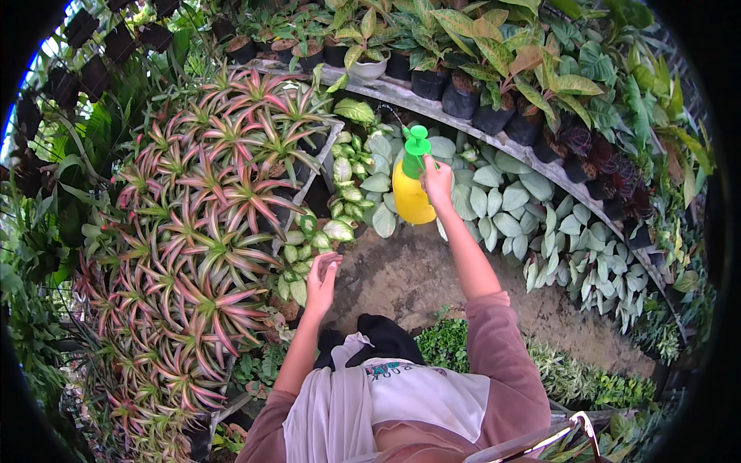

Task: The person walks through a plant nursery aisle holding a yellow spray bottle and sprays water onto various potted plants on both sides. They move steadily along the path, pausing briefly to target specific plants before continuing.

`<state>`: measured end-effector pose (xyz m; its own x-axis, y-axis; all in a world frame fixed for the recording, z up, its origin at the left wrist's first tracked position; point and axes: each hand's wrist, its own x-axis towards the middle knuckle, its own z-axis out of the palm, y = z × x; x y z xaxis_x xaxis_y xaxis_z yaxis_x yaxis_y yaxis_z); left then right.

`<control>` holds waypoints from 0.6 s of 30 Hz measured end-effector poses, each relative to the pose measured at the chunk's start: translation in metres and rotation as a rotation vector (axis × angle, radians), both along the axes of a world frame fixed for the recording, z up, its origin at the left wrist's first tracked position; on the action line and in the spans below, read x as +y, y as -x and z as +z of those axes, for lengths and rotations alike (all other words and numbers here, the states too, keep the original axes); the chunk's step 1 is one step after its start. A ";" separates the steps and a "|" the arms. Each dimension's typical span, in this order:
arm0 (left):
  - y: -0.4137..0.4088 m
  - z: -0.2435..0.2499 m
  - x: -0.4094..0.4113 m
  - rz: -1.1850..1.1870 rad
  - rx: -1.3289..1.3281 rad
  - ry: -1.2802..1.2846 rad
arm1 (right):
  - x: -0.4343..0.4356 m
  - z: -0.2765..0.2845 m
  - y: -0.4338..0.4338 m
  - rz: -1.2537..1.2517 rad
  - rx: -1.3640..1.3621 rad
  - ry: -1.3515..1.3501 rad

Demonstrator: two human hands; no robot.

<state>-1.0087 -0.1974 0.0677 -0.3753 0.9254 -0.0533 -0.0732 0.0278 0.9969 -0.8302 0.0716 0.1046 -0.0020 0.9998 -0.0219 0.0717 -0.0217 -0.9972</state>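
My right hand (pixel 437 180) grips the handle of a pump sprayer with a green top (pixel 416 153) and a yellow bottle (pixel 412 197). The sprayer is held up and its nozzle points away from me. A thin streak of water droplets (pixel 386 107) shows just beyond the nozzle. Below the bottle grow plants with silvery-green leaves (pixel 486 199). My left hand (pixel 324 280) holds nothing; its fingers are loosely extended. It hovers beside variegated green-and-cream foliage (pixel 301 249), left of the path.
Pink-striped bromeliads (pixel 223 246) crowd a raised bench on the left. A curved concrete ledge (pixel 463 118) runs across the far side to the right, bearing plants in black pots (pixel 460 101) and a white pot (pixel 369 68). A bare path (pixel 393 272) lies before me. Low plants (pixel 443 344) edge its near side.
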 end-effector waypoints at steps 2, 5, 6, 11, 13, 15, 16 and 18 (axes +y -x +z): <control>-0.003 -0.005 -0.001 -0.001 -0.007 0.005 | -0.005 -0.009 -0.011 0.033 0.030 0.031; -0.005 -0.007 -0.005 -0.009 0.001 0.023 | -0.024 -0.023 -0.024 0.118 0.005 0.110; -0.005 -0.007 -0.007 -0.002 -0.004 0.032 | -0.033 -0.025 -0.027 0.148 0.015 0.148; -0.003 -0.014 -0.020 0.022 -0.029 0.062 | -0.066 -0.057 -0.041 0.233 -0.085 0.225; -0.001 -0.013 -0.025 0.044 -0.042 0.090 | -0.075 -0.061 -0.042 0.242 -0.108 0.264; -0.002 -0.015 -0.032 0.059 -0.027 0.091 | -0.080 -0.071 -0.043 0.189 -0.074 0.289; -0.002 -0.015 -0.035 0.068 -0.019 0.091 | -0.081 -0.076 -0.045 0.158 -0.064 0.290; -0.002 -0.017 -0.041 0.092 -0.019 0.095 | -0.083 -0.087 -0.047 0.120 -0.059 0.291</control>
<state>-1.0068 -0.2380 0.0509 -0.4567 0.8774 -0.1470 -0.0990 0.1140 0.9885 -0.7835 -0.0109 0.0178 -0.1099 0.9442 -0.3104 0.1488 -0.2932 -0.9444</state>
